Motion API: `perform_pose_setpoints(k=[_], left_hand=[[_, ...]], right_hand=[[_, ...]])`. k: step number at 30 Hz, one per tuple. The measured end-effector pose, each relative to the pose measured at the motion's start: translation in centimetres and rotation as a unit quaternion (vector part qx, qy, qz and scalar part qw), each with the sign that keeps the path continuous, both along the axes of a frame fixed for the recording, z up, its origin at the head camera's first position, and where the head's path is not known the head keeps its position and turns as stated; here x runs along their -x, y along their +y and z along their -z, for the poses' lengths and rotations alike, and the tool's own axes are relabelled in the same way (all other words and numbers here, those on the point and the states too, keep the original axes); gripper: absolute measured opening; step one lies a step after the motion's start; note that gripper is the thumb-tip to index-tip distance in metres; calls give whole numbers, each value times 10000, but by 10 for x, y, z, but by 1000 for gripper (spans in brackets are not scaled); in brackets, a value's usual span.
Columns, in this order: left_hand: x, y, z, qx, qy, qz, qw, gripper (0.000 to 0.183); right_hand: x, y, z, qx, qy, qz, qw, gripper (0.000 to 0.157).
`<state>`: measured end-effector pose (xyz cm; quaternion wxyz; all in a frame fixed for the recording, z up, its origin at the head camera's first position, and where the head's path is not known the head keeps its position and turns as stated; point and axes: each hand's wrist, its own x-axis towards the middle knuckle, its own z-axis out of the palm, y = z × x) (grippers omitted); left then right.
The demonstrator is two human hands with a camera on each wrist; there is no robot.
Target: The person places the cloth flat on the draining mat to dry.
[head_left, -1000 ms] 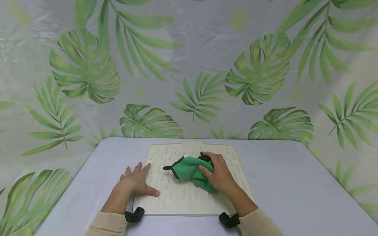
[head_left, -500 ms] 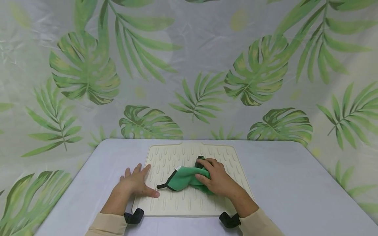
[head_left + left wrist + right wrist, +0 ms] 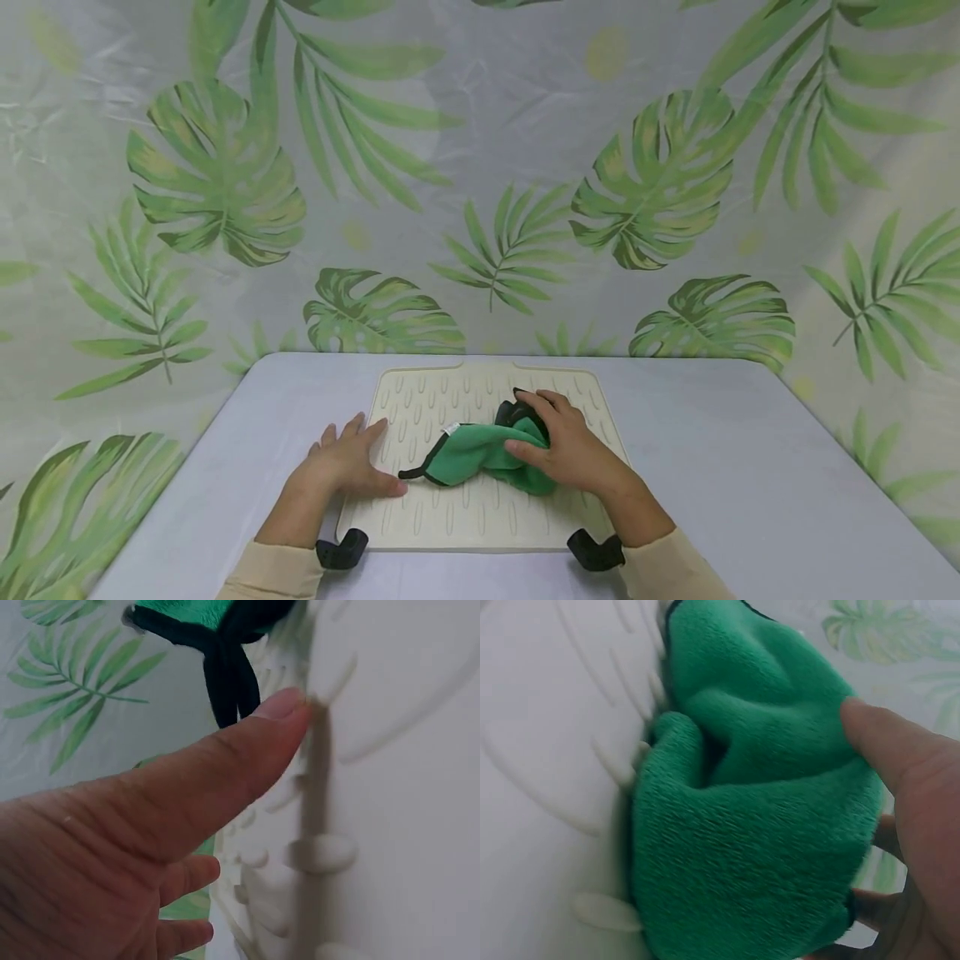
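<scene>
A crumpled green cleaning cloth (image 3: 472,454) with black edging and a white tag lies on a cream ribbed mat (image 3: 420,521). Its black hanging loop (image 3: 411,475) points left, close to the thumb of my left hand (image 3: 341,462). That hand rests with spread fingers at the mat's left edge, its thumb (image 3: 277,720) reaching onto the surface. My right hand (image 3: 573,450) grips the bunched right end of the cloth, thumb on the near side and fingers over the far side. In the right wrist view, thick folds of the cloth (image 3: 757,847) hide parts of the fingers.
The mat lies on a white table (image 3: 750,475). Behind the table hangs a pale curtain (image 3: 510,125) printed with green leaves. Black wrist cameras (image 3: 341,550) sit at both cuffs, over the mat's front corners.
The cloth's loop end has come down toward me and slightly left, then stayed put. My right hand has shifted a little rightward in the last half second. My left hand has barely moved.
</scene>
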<state>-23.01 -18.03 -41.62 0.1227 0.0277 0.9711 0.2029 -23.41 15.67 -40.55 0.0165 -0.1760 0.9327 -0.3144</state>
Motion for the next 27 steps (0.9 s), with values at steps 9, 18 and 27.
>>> perform_pose_setpoints(k=[9, 18, 27], left_hand=[[-3, 8, -15, -312, 574, 519, 9965, 94], [-5, 33, -15, -1580, 422, 1236, 9788, 85], [-5, 50, -3, -1571, 386, 1614, 9735, 84]], right_hand=[[1, 13, -12, 180, 272, 210, 9992, 67], [1, 20, -17, 289, 1055, 308, 9935, 32], [2, 16, -18, 61, 325, 183, 9993, 20]])
